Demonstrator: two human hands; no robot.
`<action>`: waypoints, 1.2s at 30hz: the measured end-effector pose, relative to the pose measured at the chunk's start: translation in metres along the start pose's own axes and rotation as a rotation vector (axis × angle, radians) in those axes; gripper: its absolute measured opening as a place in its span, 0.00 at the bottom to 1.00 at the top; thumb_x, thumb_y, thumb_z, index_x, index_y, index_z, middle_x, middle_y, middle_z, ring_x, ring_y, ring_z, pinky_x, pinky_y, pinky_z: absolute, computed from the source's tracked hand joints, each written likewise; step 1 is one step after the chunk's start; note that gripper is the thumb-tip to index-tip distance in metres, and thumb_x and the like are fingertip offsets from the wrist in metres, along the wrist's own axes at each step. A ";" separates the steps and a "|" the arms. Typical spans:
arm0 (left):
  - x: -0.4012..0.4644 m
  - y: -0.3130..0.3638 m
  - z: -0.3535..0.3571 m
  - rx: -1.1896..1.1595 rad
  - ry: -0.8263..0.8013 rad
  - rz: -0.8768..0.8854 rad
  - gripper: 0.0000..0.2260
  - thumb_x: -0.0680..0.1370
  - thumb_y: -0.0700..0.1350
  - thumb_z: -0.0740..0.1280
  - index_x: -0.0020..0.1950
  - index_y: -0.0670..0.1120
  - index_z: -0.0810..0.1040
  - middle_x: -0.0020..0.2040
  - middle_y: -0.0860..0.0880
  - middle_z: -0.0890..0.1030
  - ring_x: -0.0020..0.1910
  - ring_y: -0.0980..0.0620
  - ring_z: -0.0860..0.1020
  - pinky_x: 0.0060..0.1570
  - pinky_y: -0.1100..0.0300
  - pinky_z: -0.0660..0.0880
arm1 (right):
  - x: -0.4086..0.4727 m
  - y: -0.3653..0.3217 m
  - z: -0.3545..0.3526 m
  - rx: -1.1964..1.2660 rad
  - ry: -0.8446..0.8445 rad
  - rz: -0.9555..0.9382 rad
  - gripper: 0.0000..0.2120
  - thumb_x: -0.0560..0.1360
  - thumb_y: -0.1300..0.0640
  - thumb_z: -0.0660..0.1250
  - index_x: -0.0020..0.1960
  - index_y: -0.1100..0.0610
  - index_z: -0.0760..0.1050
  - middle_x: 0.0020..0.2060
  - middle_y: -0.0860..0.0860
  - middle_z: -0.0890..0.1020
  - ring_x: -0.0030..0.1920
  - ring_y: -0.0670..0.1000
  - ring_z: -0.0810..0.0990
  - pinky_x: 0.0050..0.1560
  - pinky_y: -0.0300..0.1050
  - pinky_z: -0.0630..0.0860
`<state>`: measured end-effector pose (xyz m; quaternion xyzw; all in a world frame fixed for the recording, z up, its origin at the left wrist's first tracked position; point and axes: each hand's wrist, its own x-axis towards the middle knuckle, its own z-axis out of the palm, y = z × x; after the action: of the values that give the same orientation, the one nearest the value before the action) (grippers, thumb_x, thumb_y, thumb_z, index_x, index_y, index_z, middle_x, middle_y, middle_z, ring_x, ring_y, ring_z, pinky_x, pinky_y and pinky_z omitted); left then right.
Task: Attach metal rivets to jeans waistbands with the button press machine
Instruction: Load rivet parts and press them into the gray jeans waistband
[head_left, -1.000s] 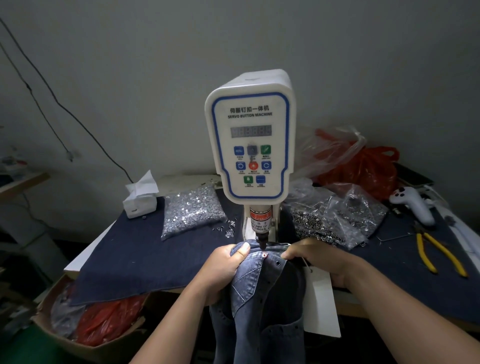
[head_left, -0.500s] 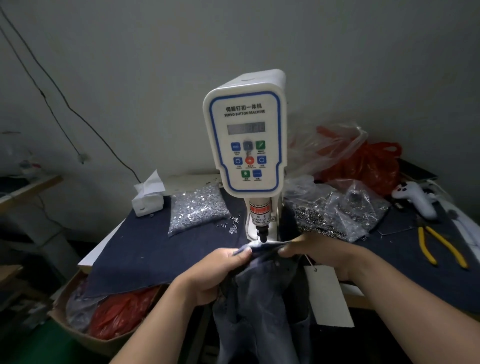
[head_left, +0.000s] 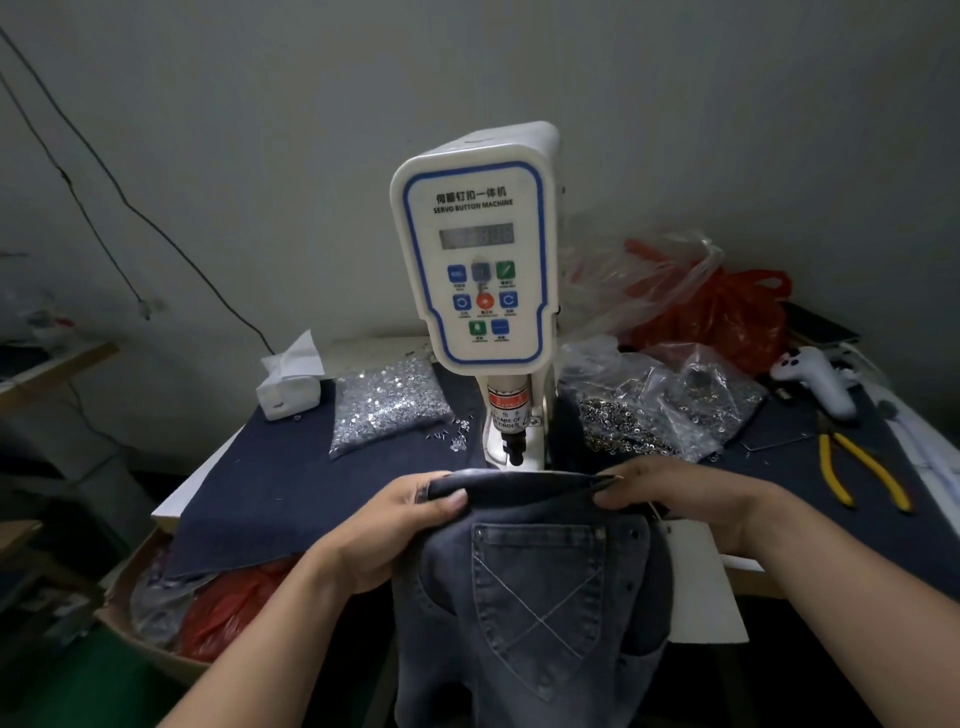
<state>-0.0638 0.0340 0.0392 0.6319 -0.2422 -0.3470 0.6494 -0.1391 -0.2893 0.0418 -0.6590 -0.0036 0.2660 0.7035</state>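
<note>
A white servo button machine (head_left: 475, 260) stands at the middle of the table, its dark punch tip (head_left: 514, 454) pointing down. Grey-blue jeans (head_left: 535, 587) hang in front of it, back pocket facing me. The waistband (head_left: 519, 483) is stretched level just below and in front of the punch. My left hand (head_left: 400, 519) pinches the waistband's left end between thumb and fingers. My right hand (head_left: 680, 493) pinches its right end. A clear bag of silver rivets (head_left: 387, 402) lies left of the machine. Another bag of metal parts (head_left: 654, 415) lies to the right.
A dark denim cloth (head_left: 291, 483) covers the table. A white tissue box (head_left: 288, 387) sits at the back left. Yellow-handled pliers (head_left: 857, 467), a white controller (head_left: 815, 376) and a red plastic bag (head_left: 722, 312) lie at the right. A white tag (head_left: 701, 582) hangs beside the jeans. A cardboard box (head_left: 150, 608) sits below left.
Both hands drew the jeans back from under the punch and lifted them. The waistband now lies flat between the hands, and the back pocket has come into view.
</note>
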 end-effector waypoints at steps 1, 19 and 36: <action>0.002 0.000 0.002 -0.021 0.021 0.000 0.18 0.82 0.45 0.69 0.72 0.43 0.79 0.68 0.36 0.80 0.64 0.43 0.81 0.62 0.55 0.78 | 0.001 -0.002 -0.001 -0.028 0.004 0.000 0.19 0.76 0.60 0.72 0.64 0.68 0.78 0.61 0.69 0.80 0.59 0.64 0.82 0.62 0.56 0.79; 0.007 0.007 -0.007 -0.039 0.185 -0.240 0.29 0.70 0.66 0.75 0.62 0.47 0.86 0.58 0.39 0.86 0.55 0.42 0.86 0.54 0.52 0.81 | 0.016 -0.008 -0.031 -0.422 0.494 -0.222 0.10 0.79 0.47 0.70 0.51 0.53 0.85 0.46 0.51 0.87 0.44 0.50 0.85 0.42 0.44 0.80; 0.076 -0.004 -0.047 1.026 0.960 -0.231 0.05 0.78 0.55 0.67 0.49 0.57 0.82 0.48 0.54 0.85 0.51 0.46 0.82 0.50 0.55 0.75 | 0.071 0.022 -0.050 -1.342 1.249 -0.078 0.08 0.80 0.56 0.64 0.43 0.52 0.78 0.41 0.51 0.81 0.39 0.56 0.80 0.36 0.46 0.71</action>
<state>0.0196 0.0074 0.0218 0.9626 0.0063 0.0609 0.2640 -0.0684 -0.3084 -0.0094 -0.9528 0.2013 -0.2205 0.0557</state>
